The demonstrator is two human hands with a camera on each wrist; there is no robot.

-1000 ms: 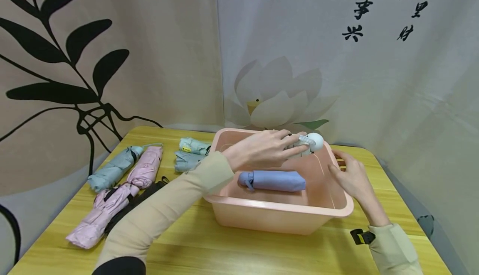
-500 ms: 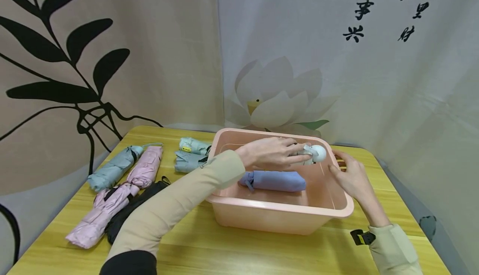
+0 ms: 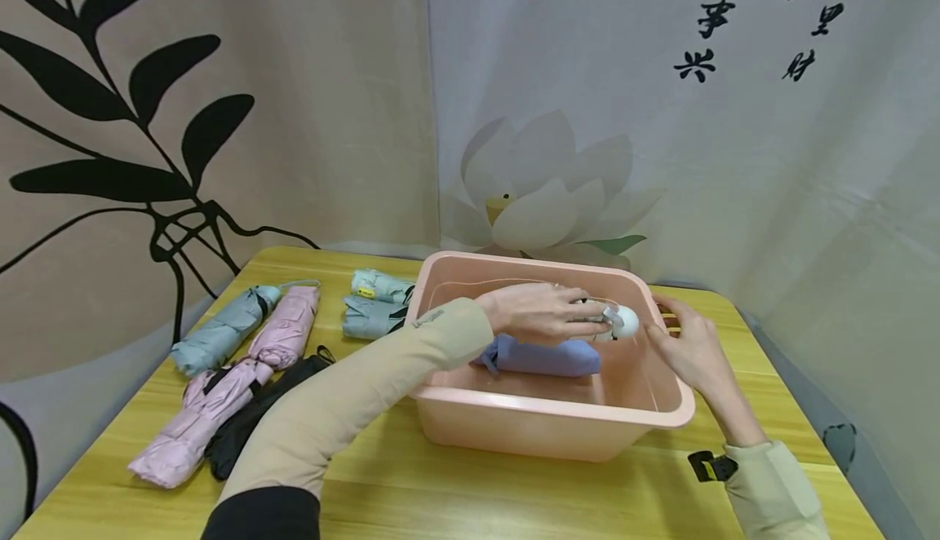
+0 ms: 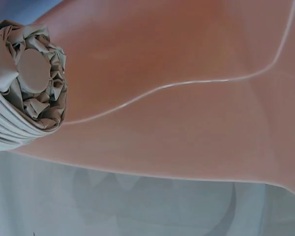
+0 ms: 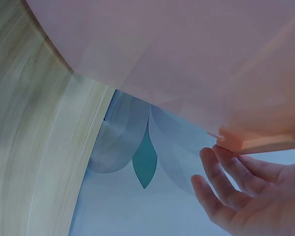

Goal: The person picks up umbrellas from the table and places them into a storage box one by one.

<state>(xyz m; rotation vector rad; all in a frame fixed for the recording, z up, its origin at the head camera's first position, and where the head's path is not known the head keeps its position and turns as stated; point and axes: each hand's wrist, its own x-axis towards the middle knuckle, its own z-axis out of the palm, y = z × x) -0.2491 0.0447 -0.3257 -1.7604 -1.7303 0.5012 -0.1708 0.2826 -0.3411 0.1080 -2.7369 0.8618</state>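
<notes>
In the head view my left hand (image 3: 539,312) grips a folded umbrella (image 3: 622,322) with a pale blue-white rounded handle, down inside the pink plastic basin (image 3: 514,434). The hand covers most of this umbrella; the left wrist view shows its gathered fabric end (image 4: 34,73) close to the basin wall. Below it, a blue-violet folded umbrella (image 3: 547,358) lies on the basin floor, partly behind the hand. At the basin's right rim, my right hand (image 3: 686,344) holds on with the thumb inside and the fingers outside; the right wrist view shows those fingers (image 5: 221,196) bent under the rim.
Left of the basin lie two light teal umbrellas (image 3: 370,317). Further left on the wooden table (image 3: 411,499) are a blue-teal umbrella (image 3: 223,329), two pink umbrellas (image 3: 220,413) and a black one (image 3: 242,434). A printed curtain (image 3: 330,116) hangs behind.
My left hand has lowered the pale-handled umbrella into the basin, moving slightly right and toward me, closer over the blue-violet umbrella. My right hand has stayed at the rim.
</notes>
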